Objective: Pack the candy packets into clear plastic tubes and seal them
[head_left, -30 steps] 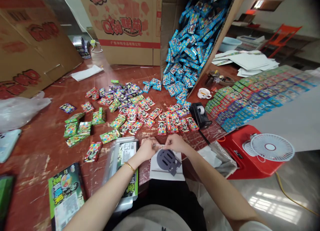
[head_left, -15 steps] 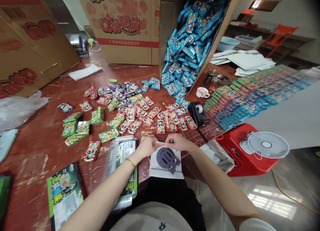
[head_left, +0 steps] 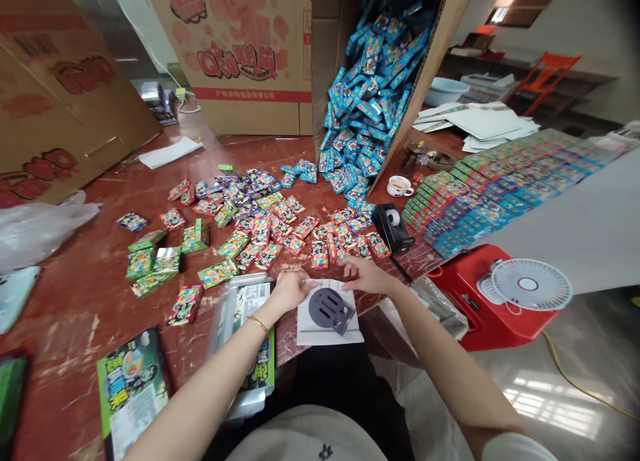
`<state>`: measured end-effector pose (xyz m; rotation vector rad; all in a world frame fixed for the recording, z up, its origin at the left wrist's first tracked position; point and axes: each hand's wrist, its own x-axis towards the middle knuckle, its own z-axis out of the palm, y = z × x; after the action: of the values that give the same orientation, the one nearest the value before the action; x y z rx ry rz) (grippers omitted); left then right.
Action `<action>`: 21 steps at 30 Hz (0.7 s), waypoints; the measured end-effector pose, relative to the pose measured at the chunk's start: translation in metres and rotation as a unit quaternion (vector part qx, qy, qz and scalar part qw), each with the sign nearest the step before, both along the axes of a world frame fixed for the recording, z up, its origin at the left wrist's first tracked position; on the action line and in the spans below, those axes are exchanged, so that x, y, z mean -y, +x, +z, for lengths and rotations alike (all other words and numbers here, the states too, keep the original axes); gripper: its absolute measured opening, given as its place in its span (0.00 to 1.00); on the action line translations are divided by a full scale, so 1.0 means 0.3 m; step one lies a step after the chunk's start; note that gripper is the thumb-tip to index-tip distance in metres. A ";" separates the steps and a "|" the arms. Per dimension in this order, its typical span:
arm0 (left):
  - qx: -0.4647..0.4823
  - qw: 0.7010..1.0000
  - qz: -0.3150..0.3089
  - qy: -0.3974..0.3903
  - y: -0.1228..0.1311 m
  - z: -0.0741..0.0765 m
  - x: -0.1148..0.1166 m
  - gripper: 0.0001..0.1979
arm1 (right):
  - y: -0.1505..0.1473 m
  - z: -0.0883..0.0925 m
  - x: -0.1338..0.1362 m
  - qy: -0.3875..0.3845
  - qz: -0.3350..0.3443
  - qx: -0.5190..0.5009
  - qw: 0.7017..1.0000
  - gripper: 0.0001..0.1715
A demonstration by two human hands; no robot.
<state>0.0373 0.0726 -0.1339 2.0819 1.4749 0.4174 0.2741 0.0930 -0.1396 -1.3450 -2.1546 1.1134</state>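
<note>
A white sheet or flat box with a dark grey round slotted shape on it lies at the table's near edge, above my lap. My left hand pinches its far left edge. At the far right corner is my right hand, its fingers apart and slightly bent, with nothing visible in them. Left of the sheet, partly behind my left forearm, sits a clear plastic tray with a green and black printed card. Small red candy packets lie just beyond my hands.
A black tape dispenser and a cup stand to the right. Beyond, a tipped carton spills blue packets. A red bin with a white fan is at right. Green packets lie left.
My hands were pinching together at the middle of the sheet's far edge. They have parted: the left is at the left side, the right has spread its fingers at the right corner.
</note>
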 end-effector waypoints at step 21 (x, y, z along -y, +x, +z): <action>-0.038 0.980 -0.123 0.153 0.131 -0.024 0.290 0.22 | 0.015 -0.023 0.130 0.119 -0.124 -0.105 0.979 0.06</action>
<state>0.0766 -0.0143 -0.1410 2.5121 1.2337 0.4978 0.2786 0.0538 -0.1465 -1.2816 -1.8424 0.8317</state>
